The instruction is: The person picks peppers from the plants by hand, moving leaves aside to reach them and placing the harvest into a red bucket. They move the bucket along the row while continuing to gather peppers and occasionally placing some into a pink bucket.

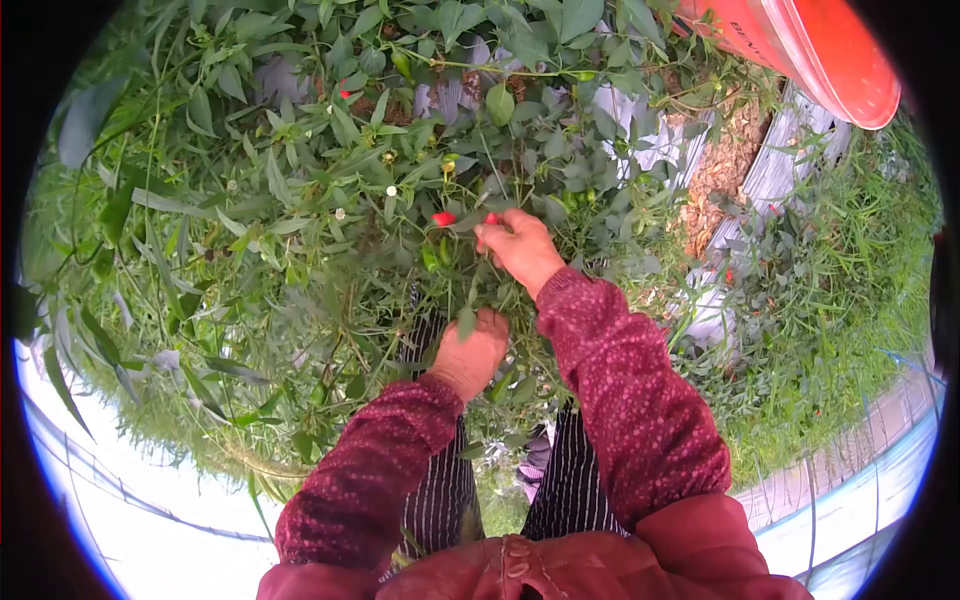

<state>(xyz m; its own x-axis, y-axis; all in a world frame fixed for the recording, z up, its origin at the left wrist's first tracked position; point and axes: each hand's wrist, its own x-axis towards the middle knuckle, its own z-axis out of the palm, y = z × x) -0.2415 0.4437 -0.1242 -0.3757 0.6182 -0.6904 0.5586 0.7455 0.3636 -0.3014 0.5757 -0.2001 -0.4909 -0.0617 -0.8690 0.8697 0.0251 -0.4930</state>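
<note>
My right hand (pixel 517 246) is among the leaves near the middle of the view, its thumb and fingers pinched on a small red pepper (pixel 490 219). Just left of it, another red pepper (pixel 444 219) hangs on the plant, with green peppers (pixel 436 256) below. Lower and to the left, my left hand (pixel 472 352) is closed low in the foliage. Leaves and the back of the hand hide its fingertips, so I cannot make out what it holds.
A red bucket (pixel 835 55) lies at the top right. Leafy plants (pixel 300 180) surround both hands. Silvery ground sheeting (pixel 780 160) and brown litter (pixel 718 175) show at the right. Grass (pixel 850 300) grows further right.
</note>
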